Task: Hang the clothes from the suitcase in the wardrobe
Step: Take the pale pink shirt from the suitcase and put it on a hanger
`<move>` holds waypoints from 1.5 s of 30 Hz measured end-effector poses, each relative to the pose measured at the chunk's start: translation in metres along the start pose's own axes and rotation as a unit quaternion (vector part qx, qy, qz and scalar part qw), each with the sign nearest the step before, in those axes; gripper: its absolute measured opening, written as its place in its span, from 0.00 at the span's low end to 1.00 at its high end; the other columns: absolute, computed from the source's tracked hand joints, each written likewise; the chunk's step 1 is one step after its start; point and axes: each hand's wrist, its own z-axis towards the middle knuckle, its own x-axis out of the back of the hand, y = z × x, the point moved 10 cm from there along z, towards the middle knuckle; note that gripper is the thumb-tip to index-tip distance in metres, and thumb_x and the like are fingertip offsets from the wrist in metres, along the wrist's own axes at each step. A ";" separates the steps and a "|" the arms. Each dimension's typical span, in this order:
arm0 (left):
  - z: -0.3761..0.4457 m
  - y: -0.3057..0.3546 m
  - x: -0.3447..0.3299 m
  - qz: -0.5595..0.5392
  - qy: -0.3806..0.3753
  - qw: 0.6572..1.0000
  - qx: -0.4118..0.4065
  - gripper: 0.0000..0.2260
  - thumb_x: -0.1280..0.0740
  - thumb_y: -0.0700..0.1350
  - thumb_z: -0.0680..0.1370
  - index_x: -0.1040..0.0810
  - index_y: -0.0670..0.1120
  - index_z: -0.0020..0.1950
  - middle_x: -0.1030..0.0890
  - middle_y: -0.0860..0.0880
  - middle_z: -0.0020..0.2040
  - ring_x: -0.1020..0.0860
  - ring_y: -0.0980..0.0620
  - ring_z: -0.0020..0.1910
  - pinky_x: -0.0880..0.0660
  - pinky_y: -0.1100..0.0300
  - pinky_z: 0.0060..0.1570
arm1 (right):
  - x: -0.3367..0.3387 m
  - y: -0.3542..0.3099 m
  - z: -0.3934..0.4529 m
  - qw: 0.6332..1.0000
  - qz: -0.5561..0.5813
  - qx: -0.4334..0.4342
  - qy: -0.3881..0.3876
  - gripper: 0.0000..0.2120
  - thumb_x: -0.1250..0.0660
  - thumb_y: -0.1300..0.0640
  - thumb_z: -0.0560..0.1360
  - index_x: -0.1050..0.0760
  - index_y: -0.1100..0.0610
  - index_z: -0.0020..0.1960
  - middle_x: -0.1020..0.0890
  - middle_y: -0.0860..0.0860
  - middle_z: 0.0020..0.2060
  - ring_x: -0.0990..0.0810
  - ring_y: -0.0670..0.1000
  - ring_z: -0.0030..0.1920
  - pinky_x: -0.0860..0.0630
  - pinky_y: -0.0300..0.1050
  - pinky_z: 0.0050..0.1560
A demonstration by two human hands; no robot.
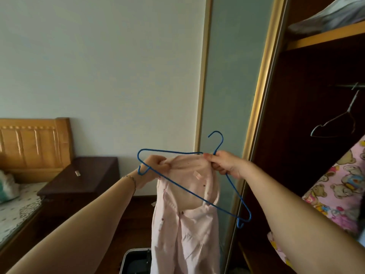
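The wardrobe (308, 107) stands open at the right of the head view. Inside it, an empty dark wire hanger (333, 125) hangs from the rail (347, 86). A pink printed fabric (339, 182) with cartoon bears occupies the lower right of the compartment. A wooden shelf (325, 37) above the rail carries a grey folded textile (331, 16). The suitcase (136, 262) sits on the floor at the bottom edge of the view; only a grey rim and a dark interior show, and its contents cannot be determined.

The pale pink garment (185, 224) is thin, creased and marked with small dark dots. Its neckline is uppermost and its body hangs straight down, with the long axis vertical. It is located in mid-air in front of the wardrobe's door frame, above the suitcase.

The blue wire hanger (193, 192) passes through the garment's neck opening. Its long axis is tilted, running from upper left to lower right. The hook points upward.

The left hand (156, 165) has its fingers curled, pinching the garment's neckline at the hanger's left shoulder. The right hand (225, 164) has its fingers closed around the hanger at the base of the hook, and also pinches the collar edge.

A dark nightstand (79, 180) and a bed (17, 204) with a wooden headboard (33, 143) stand at the left.
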 end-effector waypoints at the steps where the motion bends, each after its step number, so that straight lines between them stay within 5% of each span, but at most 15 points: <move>1: -0.002 -0.009 -0.001 0.015 -0.004 1.000 0.013 0.15 0.38 0.39 0.75 0.36 0.47 0.30 0.36 0.55 0.27 0.36 0.55 0.29 0.38 0.70 0.27 | -0.001 -0.002 0.000 1.000 -0.017 0.004 -0.010 0.15 0.36 0.46 0.78 0.32 0.53 0.36 0.37 0.44 0.22 0.43 0.44 0.23 0.47 0.37 0.25; 5: -0.004 -0.039 -0.011 -0.164 -0.057 0.980 0.100 0.09 0.39 0.36 0.77 0.22 0.32 0.47 0.21 0.41 0.40 0.20 0.44 0.43 0.19 0.51 0.47 | -0.007 -0.005 0.002 0.999 -0.025 0.010 -0.023 0.14 0.36 0.46 0.77 0.31 0.53 0.38 0.37 0.44 0.22 0.43 0.44 0.24 0.46 0.36 0.24; 10: -0.006 -0.043 -0.017 -0.311 0.011 0.930 0.198 0.05 0.38 0.38 0.76 0.24 0.40 0.42 0.22 0.42 0.35 0.23 0.46 0.34 0.23 0.55 0.38 | -0.003 0.003 0.000 1.000 -0.012 0.000 -0.013 0.13 0.36 0.45 0.77 0.29 0.54 0.40 0.36 0.45 0.24 0.42 0.44 0.25 0.45 0.36 0.25; 15: -0.007 -0.026 -0.038 -0.364 -0.089 0.906 0.196 0.12 0.35 0.48 0.77 0.18 0.40 0.50 0.17 0.42 0.44 0.19 0.44 0.42 0.21 0.53 0.43 | 0.013 0.013 -0.003 1.000 -0.017 -0.008 0.002 0.14 0.35 0.44 0.77 0.27 0.55 0.43 0.36 0.45 0.25 0.42 0.44 0.25 0.45 0.37 0.25; 19: 0.003 -0.035 -0.024 -0.401 -0.007 0.890 0.218 0.09 0.33 0.48 0.76 0.20 0.41 0.45 0.19 0.43 0.41 0.19 0.46 0.36 0.21 0.54 0.39 | 0.036 0.025 -0.007 0.999 -0.029 -0.009 0.021 0.18 0.36 0.43 0.76 0.20 0.56 0.53 0.38 0.44 0.25 0.43 0.43 0.25 0.46 0.37 0.24; 25: 0.000 -0.038 0.012 -0.183 0.141 0.960 0.160 0.14 0.34 0.52 0.76 0.19 0.42 0.41 0.22 0.47 0.34 0.24 0.50 0.33 0.27 0.62 0.33 | 0.058 0.047 -0.009 0.999 -0.026 -0.033 0.029 0.16 0.38 0.46 0.78 0.18 0.57 0.49 0.37 0.44 0.23 0.43 0.43 0.23 0.46 0.36 0.22; 34: 0.011 -0.036 0.005 0.015 0.125 0.989 0.076 0.25 0.41 0.59 0.79 0.25 0.38 0.37 0.30 0.47 0.31 0.31 0.50 0.32 0.33 0.58 0.35 | 0.022 0.045 -0.007 0.996 -0.062 -0.057 -0.001 0.15 0.39 0.47 0.79 0.22 0.55 0.42 0.38 0.45 0.24 0.44 0.43 0.23 0.49 0.36 0.22; 39: 0.011 -0.007 -0.008 0.216 0.106 0.971 0.000 0.24 0.43 0.58 0.81 0.24 0.40 0.38 0.27 0.46 0.29 0.30 0.49 0.28 0.35 0.58 0.30 | -0.005 0.021 -0.001 0.996 -0.089 -0.031 -0.006 0.15 0.40 0.48 0.80 0.23 0.54 0.40 0.38 0.47 0.26 0.43 0.44 0.24 0.48 0.37 0.22; 45: 0.004 0.010 -0.005 0.285 0.151 0.943 -0.084 0.18 0.43 0.55 0.80 0.27 0.46 0.36 0.25 0.51 0.30 0.26 0.48 0.31 0.37 0.58 0.28 | -0.013 0.016 0.006 0.998 -0.066 -0.001 0.024 0.15 0.39 0.48 0.79 0.23 0.54 0.39 0.35 0.47 0.25 0.41 0.45 0.24 0.45 0.37 0.23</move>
